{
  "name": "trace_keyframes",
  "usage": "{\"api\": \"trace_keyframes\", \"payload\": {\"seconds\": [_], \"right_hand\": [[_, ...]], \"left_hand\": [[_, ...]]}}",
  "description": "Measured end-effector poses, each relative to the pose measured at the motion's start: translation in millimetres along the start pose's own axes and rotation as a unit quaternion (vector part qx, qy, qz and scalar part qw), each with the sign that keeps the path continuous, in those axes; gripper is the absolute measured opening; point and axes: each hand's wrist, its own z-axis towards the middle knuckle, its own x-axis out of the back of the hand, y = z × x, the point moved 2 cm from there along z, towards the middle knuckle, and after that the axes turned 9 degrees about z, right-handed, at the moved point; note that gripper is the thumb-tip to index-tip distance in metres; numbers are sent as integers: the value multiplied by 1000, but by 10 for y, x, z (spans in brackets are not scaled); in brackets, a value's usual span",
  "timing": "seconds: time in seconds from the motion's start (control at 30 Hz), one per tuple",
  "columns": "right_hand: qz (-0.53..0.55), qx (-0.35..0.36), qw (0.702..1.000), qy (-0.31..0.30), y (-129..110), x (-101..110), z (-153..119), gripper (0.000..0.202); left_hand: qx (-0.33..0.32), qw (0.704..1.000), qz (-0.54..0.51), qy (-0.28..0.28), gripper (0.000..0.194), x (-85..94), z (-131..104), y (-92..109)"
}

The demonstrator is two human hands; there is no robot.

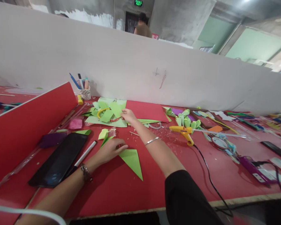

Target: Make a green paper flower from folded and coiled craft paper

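My right hand [128, 116] reaches to the pile at the back, its fingers pinched at the edge of a green paper piece [116, 109]. Around it lie more green paper pieces [107, 116], partly overlapping, and a yellow curved strip [102, 111]. Nearer to me, my left hand [112, 148] rests low over the table with its fingers bent and a gap beside the thumb. Its fingertips touch a pointed green paper [134, 161] lying flat. Another green bit shows behind the left hand; whether the two are one sheet is hidden.
A yellow glue gun [184, 132] with a black cord lies to the right, near rolled green paper shapes [184, 118]. On the left are a black pouch [61, 157], a white marker [85, 153], a pen cup [85, 92] and a standing red board [32, 128]. A white partition [121, 62] rises behind.
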Motion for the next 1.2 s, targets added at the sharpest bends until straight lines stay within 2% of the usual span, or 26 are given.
{"api": "trace_keyframes", "payload": {"seconds": [0.13,0.23,0.37,0.53,0.67,0.73,0.83,1.0,1.13,1.2], "right_hand": [[-16,-5,1000,-16,29,-268,161,26],[-41,9,999,-29,47,-284,151,29],[-68,51,996,-37,-8,-29,-24,26],[-68,77,990,-102,-167,437,-535,17],[-25,71,975,-208,-195,675,-1043,23],[-9,40,955,-293,-153,720,-1263,28],[-5,15,943,-331,-75,750,-1481,25],[42,-10,957,-287,6,732,-1598,23],[48,-3,977,-208,26,694,-1606,23],[35,6,985,-166,25,670,-1617,24]], "left_hand": [[-33,999,-15,-16,19,-28,-13,-47],[-48,998,-25,-38,21,-38,-21,-75],[-58,996,-34,-61,22,-39,-22,-75],[-54,995,-77,-46,12,-20,-13,-27],[14,988,-152,7,11,50,7,-2],[41,981,-189,26,12,92,12,14],[60,972,-225,40,13,129,13,35],[70,965,-245,65,18,83,16,10],[96,956,-260,93,35,3,15,-19],[94,950,-283,88,48,-39,5,5]]}}
